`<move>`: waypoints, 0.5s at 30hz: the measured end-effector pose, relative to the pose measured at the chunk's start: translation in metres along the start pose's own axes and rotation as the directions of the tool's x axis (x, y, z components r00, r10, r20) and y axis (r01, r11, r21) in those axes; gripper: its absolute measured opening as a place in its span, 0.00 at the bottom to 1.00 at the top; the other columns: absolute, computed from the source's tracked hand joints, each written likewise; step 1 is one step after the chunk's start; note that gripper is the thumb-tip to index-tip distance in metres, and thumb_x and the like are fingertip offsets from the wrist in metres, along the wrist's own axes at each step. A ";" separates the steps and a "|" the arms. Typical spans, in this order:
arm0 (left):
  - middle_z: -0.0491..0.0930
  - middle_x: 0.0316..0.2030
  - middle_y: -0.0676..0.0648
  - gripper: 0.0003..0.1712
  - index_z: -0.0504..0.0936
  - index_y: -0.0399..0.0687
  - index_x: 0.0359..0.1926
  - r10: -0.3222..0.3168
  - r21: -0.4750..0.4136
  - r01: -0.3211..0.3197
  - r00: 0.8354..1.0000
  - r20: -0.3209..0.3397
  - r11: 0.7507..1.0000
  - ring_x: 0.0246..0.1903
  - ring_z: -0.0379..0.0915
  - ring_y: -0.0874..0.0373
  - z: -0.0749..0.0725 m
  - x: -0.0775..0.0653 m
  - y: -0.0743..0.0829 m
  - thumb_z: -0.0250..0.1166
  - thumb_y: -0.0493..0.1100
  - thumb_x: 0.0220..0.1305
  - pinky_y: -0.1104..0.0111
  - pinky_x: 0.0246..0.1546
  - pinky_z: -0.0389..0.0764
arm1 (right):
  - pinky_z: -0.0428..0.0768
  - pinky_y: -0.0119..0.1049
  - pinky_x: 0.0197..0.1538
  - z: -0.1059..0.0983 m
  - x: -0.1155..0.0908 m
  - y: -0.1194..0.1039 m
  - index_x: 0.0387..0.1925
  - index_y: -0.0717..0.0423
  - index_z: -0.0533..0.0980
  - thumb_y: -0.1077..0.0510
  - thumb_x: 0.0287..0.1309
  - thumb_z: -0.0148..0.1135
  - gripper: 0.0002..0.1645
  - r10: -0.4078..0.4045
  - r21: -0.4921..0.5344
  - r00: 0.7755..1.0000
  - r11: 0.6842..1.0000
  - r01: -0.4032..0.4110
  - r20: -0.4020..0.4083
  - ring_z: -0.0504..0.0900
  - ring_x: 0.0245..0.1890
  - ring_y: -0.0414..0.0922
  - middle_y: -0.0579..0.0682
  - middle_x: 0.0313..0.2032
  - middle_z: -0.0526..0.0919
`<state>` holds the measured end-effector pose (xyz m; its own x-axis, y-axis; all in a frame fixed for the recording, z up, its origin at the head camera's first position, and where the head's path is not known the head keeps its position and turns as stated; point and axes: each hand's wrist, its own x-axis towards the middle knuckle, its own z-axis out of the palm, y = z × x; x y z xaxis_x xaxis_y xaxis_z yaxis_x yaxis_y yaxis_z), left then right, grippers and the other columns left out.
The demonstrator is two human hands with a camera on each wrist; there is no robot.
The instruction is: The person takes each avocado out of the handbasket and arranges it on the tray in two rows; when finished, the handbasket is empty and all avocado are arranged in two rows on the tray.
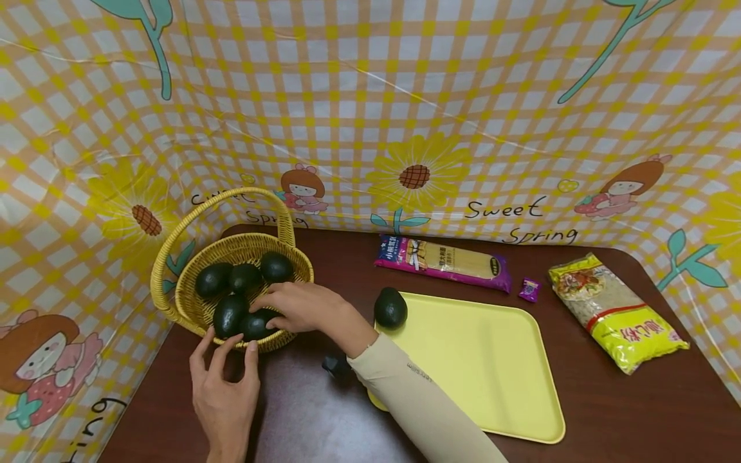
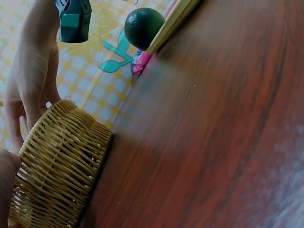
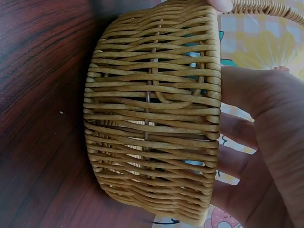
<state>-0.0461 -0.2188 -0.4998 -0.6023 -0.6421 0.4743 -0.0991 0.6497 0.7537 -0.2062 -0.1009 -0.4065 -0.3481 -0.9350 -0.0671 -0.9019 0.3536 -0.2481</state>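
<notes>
A yellow wicker basket [image 1: 246, 241] with a tall handle stands at the left, holding several dark green avocados [image 1: 214, 280]. Over its right rim reaches my right hand [image 1: 303, 305], its fingers and thumb around the front-right avocado [image 1: 256, 326]. My left hand [image 1: 226, 392] is at the front rim, gripping it with the fingertips close against the avocados. In the right wrist view the wicker side [image 3: 152, 109] hides what the right fingers hold. The left wrist view catches only a small part of the left hand [image 2: 5, 178] at the rim.
A yellow tray [image 1: 509, 360] lies right of the basket, with one avocado [image 1: 390, 308] at its back-left corner. Behind it are a noodle packet [image 1: 446, 262] and a small purple packet [image 1: 529, 289]. A yellow-and-clear bag [image 1: 619, 315] lies far right; patterned cloth encloses the table.
</notes>
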 end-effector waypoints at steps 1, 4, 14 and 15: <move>0.75 0.69 0.35 0.13 0.91 0.43 0.47 0.005 -0.013 -0.005 1.000 -0.002 1.000 0.65 0.74 0.31 0.000 0.000 0.000 0.78 0.45 0.67 0.33 0.52 0.77 | 0.81 0.33 0.62 0.000 0.002 0.001 0.72 0.43 0.79 0.49 0.76 0.68 0.27 0.001 0.005 1.000 1.000 -0.001 0.011 0.84 0.63 0.42 0.46 0.67 0.82; 0.76 0.68 0.33 0.12 0.91 0.41 0.46 0.019 -0.030 -0.020 1.000 -0.008 0.999 0.66 0.74 0.30 0.000 0.000 0.000 0.79 0.43 0.66 0.32 0.54 0.76 | 0.81 0.32 0.62 0.000 0.005 0.002 0.72 0.43 0.79 0.50 0.75 0.69 0.28 -0.004 0.026 1.000 1.000 0.003 0.031 0.83 0.64 0.41 0.45 0.68 0.82; 0.76 0.66 0.31 0.12 0.92 0.40 0.45 0.052 -0.021 -0.052 0.999 -0.005 0.998 0.64 0.75 0.30 -0.001 0.001 0.001 0.80 0.43 0.65 0.32 0.53 0.77 | 0.82 0.32 0.60 -0.005 0.009 -0.001 0.72 0.39 0.79 0.55 0.70 0.74 0.31 -0.005 0.043 0.997 0.999 0.002 0.074 0.83 0.64 0.40 0.43 0.67 0.83; 0.76 0.66 0.31 0.12 0.92 0.40 0.45 0.054 -0.021 -0.054 0.999 -0.005 0.998 0.63 0.75 0.30 -0.001 0.001 0.002 0.80 0.43 0.65 0.31 0.52 0.77 | 0.82 0.32 0.59 -0.005 0.010 -0.001 0.72 0.39 0.79 0.56 0.70 0.74 0.31 -0.008 0.046 0.997 0.999 0.004 0.080 0.84 0.63 0.40 0.43 0.67 0.83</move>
<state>-0.0459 -0.2185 -0.4976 -0.6025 -0.6082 0.5168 -0.0495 0.6748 0.7364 -0.2096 -0.1105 -0.4018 -0.3197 -0.9368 -0.1424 -0.8905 0.3484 -0.2927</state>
